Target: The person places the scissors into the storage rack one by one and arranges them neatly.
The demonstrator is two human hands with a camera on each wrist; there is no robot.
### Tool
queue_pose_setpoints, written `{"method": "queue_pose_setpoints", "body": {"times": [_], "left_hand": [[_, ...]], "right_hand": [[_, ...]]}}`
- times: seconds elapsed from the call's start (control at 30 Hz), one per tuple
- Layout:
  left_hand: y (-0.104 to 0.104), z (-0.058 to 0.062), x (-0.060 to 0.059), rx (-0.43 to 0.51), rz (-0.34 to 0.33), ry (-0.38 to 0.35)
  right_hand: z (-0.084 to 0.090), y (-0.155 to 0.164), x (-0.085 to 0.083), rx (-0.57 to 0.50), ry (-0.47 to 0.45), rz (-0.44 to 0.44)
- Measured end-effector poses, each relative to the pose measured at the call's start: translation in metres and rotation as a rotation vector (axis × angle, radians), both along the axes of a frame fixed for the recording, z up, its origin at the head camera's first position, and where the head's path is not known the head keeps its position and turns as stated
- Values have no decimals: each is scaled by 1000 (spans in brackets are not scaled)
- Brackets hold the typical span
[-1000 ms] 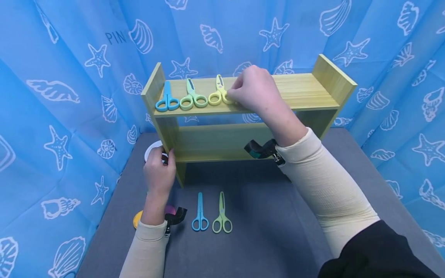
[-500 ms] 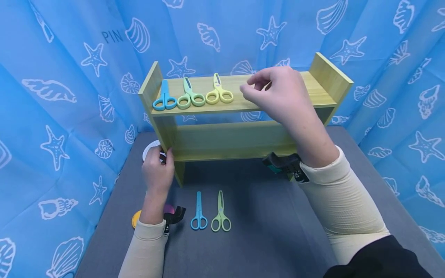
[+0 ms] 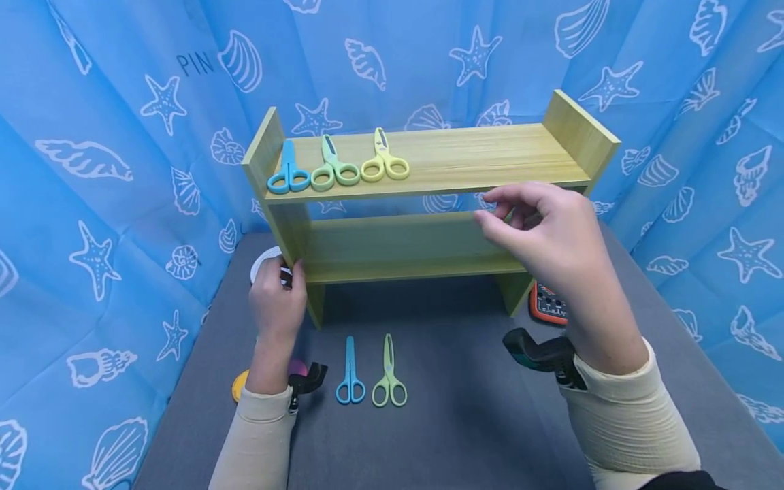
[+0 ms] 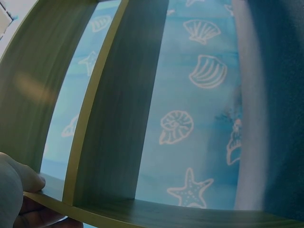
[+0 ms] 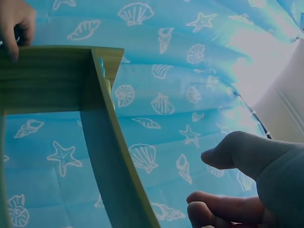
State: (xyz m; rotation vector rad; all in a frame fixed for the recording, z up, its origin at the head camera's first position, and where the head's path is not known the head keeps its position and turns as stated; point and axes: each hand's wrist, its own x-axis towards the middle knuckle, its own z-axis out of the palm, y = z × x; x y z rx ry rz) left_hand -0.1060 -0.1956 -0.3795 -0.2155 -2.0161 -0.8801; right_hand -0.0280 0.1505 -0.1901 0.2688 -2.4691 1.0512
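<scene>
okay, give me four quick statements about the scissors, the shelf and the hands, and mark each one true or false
1. The yellow scissors lie on top of the shelf. True.
2. The right hand grips the yellow scissors. False: it holds no scissors.
3. The left hand grips the shelf's side panel. True.
4. On the table, in the head view, the blue scissors lie right of the green pair. False: they lie left.

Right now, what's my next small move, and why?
Probably lower your right hand toward the green scissors on the table: that hand holds nothing, they lie nearer it than the blue scissors beside them, and three pairs of scissors already sit atop the wooden shelf.
</scene>
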Motion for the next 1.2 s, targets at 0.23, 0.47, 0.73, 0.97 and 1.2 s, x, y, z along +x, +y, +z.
{"method": "queue_pose_setpoints", "body": {"times": [0.23,0.47,0.73,0.97,1.2], "left_hand": [[-1,0,-1,-20,-6,-21],[1,2,-1,-2,-10,7],[0,2,-2,-3,-4,13],[-2,2,-1,-9,-7,0],[0,-1,2,1,-5,-22]], "right_hand": [[-32,19,16,7,7,52],[-75,27,22,41,-11,111],[-135,17,28,32,-143,121],[-181,-2,33,77,-208,142],[-221,-20,36,58,-252,187]]}}
